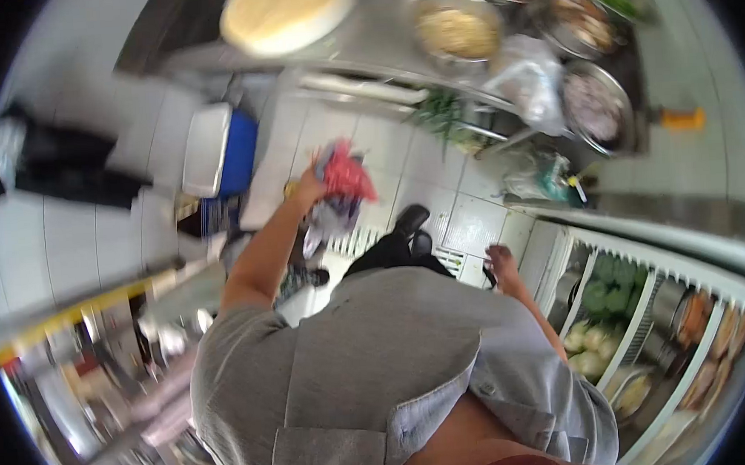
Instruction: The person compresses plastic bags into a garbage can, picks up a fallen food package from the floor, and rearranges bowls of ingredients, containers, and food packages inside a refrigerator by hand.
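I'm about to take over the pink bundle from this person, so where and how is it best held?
Probably by the bulging side of the pink bundle, coming from the person's right: the left hand covers the opposite side. It looks soft and crumpled, so gathering the folds in a whole hand seems surer than a pinch.

You wear a grey short-sleeved shirt, open at the neck, with a seamed front flap. Left sleeve ends well back from your left fingers; pocket farther back. Black trousers, dark shoes between left and right fingers.
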`<action>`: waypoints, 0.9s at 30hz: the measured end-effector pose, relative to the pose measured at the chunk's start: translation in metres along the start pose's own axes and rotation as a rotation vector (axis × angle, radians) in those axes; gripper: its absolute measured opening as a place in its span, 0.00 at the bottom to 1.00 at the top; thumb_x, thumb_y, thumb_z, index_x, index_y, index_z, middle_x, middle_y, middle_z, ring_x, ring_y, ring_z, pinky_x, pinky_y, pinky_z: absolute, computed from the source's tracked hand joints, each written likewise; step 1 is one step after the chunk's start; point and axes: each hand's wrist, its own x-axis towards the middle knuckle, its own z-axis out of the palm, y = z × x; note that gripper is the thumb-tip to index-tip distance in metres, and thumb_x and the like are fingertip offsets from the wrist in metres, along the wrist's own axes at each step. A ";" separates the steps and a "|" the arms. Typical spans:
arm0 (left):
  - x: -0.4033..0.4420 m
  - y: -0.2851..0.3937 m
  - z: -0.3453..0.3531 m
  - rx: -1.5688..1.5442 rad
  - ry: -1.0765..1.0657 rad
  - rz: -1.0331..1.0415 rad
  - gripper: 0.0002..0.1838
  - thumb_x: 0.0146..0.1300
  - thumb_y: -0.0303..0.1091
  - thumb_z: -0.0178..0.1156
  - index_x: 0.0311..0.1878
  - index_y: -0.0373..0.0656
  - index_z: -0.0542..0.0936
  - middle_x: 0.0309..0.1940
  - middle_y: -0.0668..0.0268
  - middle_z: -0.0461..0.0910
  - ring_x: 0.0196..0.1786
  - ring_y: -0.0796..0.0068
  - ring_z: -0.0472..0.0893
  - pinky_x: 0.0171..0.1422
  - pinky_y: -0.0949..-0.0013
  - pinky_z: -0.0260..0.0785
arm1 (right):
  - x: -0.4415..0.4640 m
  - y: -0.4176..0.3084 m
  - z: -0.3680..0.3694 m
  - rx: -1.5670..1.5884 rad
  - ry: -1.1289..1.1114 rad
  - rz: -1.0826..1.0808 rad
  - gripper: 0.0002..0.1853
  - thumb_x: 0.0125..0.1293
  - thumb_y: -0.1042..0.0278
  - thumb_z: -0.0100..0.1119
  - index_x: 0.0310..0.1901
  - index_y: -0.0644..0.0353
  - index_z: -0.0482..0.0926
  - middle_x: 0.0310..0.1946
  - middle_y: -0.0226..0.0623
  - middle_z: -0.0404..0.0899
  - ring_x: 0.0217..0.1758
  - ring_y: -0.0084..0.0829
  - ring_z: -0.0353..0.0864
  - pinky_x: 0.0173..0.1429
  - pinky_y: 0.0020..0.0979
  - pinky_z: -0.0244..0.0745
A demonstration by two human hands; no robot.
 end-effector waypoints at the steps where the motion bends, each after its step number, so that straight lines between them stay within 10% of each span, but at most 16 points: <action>1: -0.014 0.011 -0.007 -0.027 0.091 0.046 0.40 0.43 0.41 0.79 0.61 0.43 0.73 0.53 0.65 0.78 0.53 0.72 0.78 0.58 0.64 0.73 | 0.006 -0.041 0.026 -0.039 -0.003 0.096 0.21 0.61 0.64 0.60 0.52 0.66 0.74 0.44 0.39 0.78 0.41 0.30 0.77 0.44 0.33 0.72; 5: -0.079 0.004 -0.012 -0.374 0.353 0.159 0.50 0.33 0.47 0.82 0.62 0.37 0.72 0.53 0.60 0.79 0.53 0.69 0.78 0.60 0.65 0.71 | 0.005 -0.167 0.127 -0.428 -0.451 -0.329 0.23 0.58 0.62 0.66 0.52 0.64 0.74 0.48 0.40 0.78 0.53 0.33 0.77 0.54 0.33 0.72; 9: -0.122 -0.043 0.004 -0.360 0.554 0.155 0.31 0.47 0.33 0.76 0.56 0.39 0.76 0.49 0.66 0.80 0.50 0.75 0.78 0.59 0.67 0.70 | -0.030 -0.223 0.255 -0.414 -0.787 -0.620 0.27 0.55 0.69 0.70 0.57 0.61 0.71 0.52 0.40 0.75 0.54 0.35 0.76 0.55 0.32 0.73; 12: -0.174 -0.033 -0.008 -0.526 0.793 0.208 0.36 0.43 0.34 0.77 0.58 0.39 0.75 0.49 0.65 0.80 0.51 0.74 0.77 0.60 0.68 0.68 | -0.054 -0.227 0.346 -0.393 -0.981 -0.711 0.32 0.53 0.70 0.72 0.59 0.60 0.68 0.51 0.40 0.74 0.53 0.34 0.76 0.54 0.31 0.73; 19: -0.276 -0.099 -0.105 -0.228 1.358 0.119 0.43 0.43 0.35 0.77 0.64 0.40 0.68 0.55 0.55 0.77 0.59 0.62 0.76 0.64 0.65 0.65 | -0.083 -0.161 0.568 -0.557 -1.259 -0.773 0.20 0.56 0.68 0.68 0.48 0.60 0.73 0.39 0.42 0.81 0.42 0.37 0.82 0.47 0.34 0.75; 24: -0.262 -0.264 -0.166 -0.161 1.458 0.091 0.45 0.46 0.38 0.74 0.69 0.43 0.63 0.58 0.50 0.73 0.63 0.56 0.73 0.66 0.63 0.63 | -0.067 -0.089 0.712 -0.737 -1.193 -0.945 0.11 0.57 0.74 0.62 0.43 0.61 0.77 0.37 0.48 0.82 0.43 0.48 0.81 0.45 0.39 0.75; 27: -0.241 -0.383 -0.172 0.185 1.507 -0.392 0.47 0.46 0.44 0.73 0.70 0.42 0.63 0.58 0.50 0.74 0.61 0.56 0.74 0.65 0.63 0.64 | -0.042 -0.038 0.767 -0.996 -1.217 -0.856 0.11 0.58 0.73 0.61 0.43 0.62 0.78 0.37 0.49 0.81 0.42 0.48 0.81 0.46 0.39 0.74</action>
